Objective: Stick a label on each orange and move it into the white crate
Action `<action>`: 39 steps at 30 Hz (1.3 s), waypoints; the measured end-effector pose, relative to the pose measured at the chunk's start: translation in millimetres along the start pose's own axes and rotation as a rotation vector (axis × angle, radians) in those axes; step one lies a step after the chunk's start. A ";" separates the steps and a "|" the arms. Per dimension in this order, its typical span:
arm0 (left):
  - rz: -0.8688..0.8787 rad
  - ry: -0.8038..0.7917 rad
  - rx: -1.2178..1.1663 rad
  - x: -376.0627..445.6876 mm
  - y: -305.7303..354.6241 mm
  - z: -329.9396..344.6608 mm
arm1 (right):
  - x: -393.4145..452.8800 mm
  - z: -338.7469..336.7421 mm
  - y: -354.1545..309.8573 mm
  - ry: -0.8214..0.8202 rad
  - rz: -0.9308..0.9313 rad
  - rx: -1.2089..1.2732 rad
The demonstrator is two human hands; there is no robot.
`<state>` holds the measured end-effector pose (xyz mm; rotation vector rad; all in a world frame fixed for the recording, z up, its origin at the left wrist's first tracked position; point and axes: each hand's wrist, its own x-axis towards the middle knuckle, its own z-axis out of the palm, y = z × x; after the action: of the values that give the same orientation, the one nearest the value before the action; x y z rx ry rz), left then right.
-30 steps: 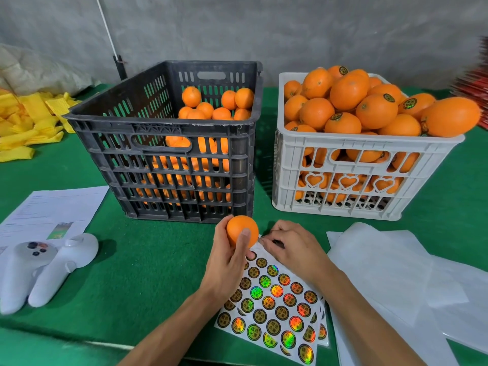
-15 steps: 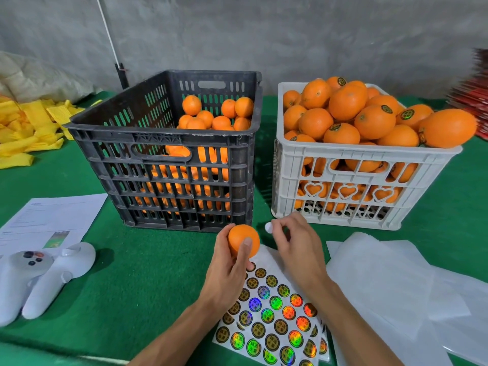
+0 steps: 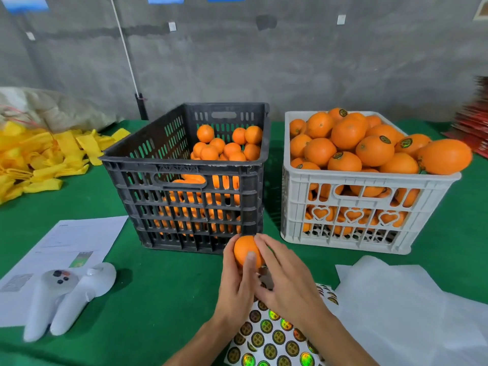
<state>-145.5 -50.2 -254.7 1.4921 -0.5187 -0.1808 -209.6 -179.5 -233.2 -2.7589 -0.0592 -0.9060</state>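
Observation:
My left hand [image 3: 236, 285] grips an orange [image 3: 244, 250] in front of the black crate [image 3: 184, 207], fingers curled round it. My right hand [image 3: 286, 280] lies against the orange's right side with its fingers extended over the fruit; the label it carried is hidden. A sheet of round holographic labels [image 3: 274, 339] lies on the green table under both wrists. The black crate holds unlabelled oranges [image 3: 227, 146]. The white crate [image 3: 369, 228] to the right is heaped with labelled oranges [image 3: 369, 149].
Two white controllers [image 3: 66, 294] and printed papers [image 3: 63, 247] lie at the left. Yellow foam nets [image 3: 39, 157] are piled at the far left. White wrapping sheets [image 3: 409, 313] cover the table at the right. Red items [image 3: 472, 128] sit at the right edge.
My right hand lifted a label off the sheet and has moved left onto the orange. The camera tilted upward, showing more wall.

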 end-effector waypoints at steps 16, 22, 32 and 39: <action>0.451 -0.165 0.388 209.3 211.4 128.8 | 173.3 -197.9 103.1 0.328 0.123 -0.461; 0.436 -0.302 0.545 278.6 224.0 168.0 | 219.2 -213.0 170.8 0.218 0.340 -0.367; 0.341 -0.391 0.550 304.8 194.4 174.3 | 234.1 -193.4 219.6 -0.004 0.554 -0.110; 0.295 -0.358 0.560 302.0 179.1 160.6 | 223.5 -192.8 225.4 0.013 0.545 0.024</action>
<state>14.5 -307.4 -15.2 1.9109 -1.1392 -0.0704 -115.7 -451.6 1.4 -2.5336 0.6436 -0.7579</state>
